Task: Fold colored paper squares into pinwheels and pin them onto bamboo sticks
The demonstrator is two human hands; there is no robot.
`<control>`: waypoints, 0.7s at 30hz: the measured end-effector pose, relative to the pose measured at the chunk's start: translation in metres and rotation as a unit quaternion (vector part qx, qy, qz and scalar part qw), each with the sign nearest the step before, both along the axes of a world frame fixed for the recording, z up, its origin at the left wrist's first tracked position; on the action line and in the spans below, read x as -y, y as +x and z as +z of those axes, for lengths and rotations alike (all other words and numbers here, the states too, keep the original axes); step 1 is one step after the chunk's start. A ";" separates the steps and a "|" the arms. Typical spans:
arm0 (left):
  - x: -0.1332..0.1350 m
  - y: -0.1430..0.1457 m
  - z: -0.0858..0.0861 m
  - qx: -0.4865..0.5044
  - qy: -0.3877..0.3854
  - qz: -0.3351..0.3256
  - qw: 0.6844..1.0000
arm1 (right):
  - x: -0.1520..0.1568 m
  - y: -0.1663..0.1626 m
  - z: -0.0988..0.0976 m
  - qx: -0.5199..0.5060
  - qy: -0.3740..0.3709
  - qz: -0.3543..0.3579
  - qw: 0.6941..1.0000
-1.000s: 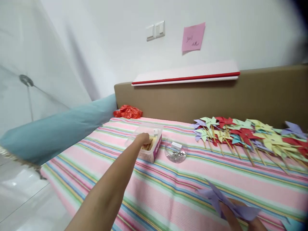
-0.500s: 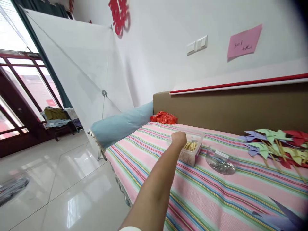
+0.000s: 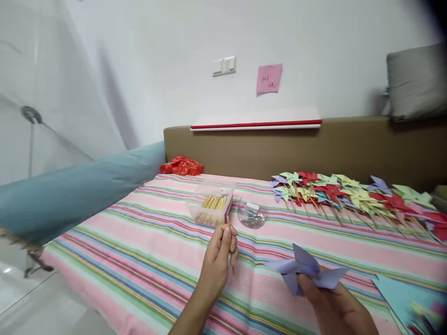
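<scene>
From the head view, your left hand (image 3: 216,265) is raised over the bed (image 3: 139,242). Its grip is pressed together, thumb and fingers pinching a stick (image 3: 228,221) that stands nearly upright. Your right hand (image 3: 330,304) is low at the right, its grip closed on a lilac pinwheel (image 3: 302,270) held just above the striped cover.

Just beyond the stick is a clear box (image 3: 204,217) with more sticks (image 3: 214,202) lying in it. Beside it on the right is a round clear tub (image 3: 240,213) holding metal pins (image 3: 252,219). Nothing lies between your hands and these two.

Further right, near the headboard (image 3: 244,151), a pile of pinwheels (image 3: 349,197) is spread out. A red bag (image 3: 181,166) sits at the headboard's left end, next to a blue bolster (image 3: 77,190). Blue paper (image 3: 408,293) lies at the lower right.
</scene>
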State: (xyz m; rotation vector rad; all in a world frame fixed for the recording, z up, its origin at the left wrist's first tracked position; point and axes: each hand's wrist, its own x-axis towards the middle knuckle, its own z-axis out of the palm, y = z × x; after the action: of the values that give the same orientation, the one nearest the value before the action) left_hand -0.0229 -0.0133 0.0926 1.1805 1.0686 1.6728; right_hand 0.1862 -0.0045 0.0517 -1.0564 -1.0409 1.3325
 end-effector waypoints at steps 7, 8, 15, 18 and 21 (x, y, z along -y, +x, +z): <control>-0.029 0.030 -0.021 0.197 -0.072 -0.126 0.970 | -0.008 -0.012 0.005 -0.138 0.016 -0.018 0.990; -0.030 0.033 -0.022 0.211 -0.077 -0.148 0.963 | -0.008 -0.013 0.006 -0.144 0.024 -0.021 0.989; -0.020 0.037 -0.021 0.226 -0.089 -0.226 0.943 | 0.007 -0.029 0.024 -0.023 0.172 -0.005 0.985; -0.016 0.033 -0.021 0.239 -0.091 -0.237 0.937 | 0.008 -0.031 0.031 0.081 0.284 -0.011 0.955; -0.014 0.029 -0.023 0.246 -0.097 -0.239 0.934 | 0.009 -0.031 0.035 0.154 0.336 0.024 0.929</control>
State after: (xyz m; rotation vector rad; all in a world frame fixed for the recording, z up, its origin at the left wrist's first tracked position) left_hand 0.0058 0.0006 0.0698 0.7520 0.5553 1.3365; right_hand 0.1553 -0.0135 0.0870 -0.7185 -1.6178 0.7458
